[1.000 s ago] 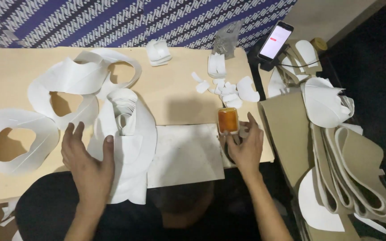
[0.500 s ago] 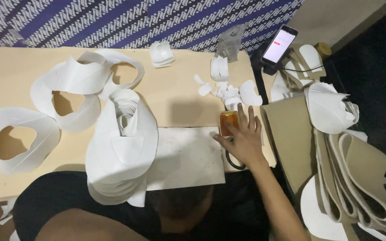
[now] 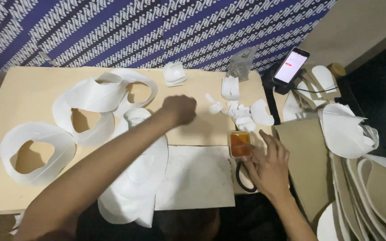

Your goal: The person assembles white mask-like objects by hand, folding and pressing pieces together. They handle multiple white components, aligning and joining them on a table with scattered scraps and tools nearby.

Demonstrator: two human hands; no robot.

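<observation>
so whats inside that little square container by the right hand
The square container holds something orange-amber that fills it; whether it is liquid or paste is unclear. The right hand rests beside it, fingertips at its edge, and covers part of a dark loop just below.

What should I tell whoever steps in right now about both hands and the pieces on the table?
Left hand: closed loosely, reaching across the table toward the small white cut pieces; it holds nothing that shows.
Right hand: open, fingers resting beside the small orange container, partly covering a black loop.
Stack of white curved pieces lies at the near edge beside a flat sheet. More white ring-shaped pieces lie to the left.
The small pieces remain untouched.
</observation>
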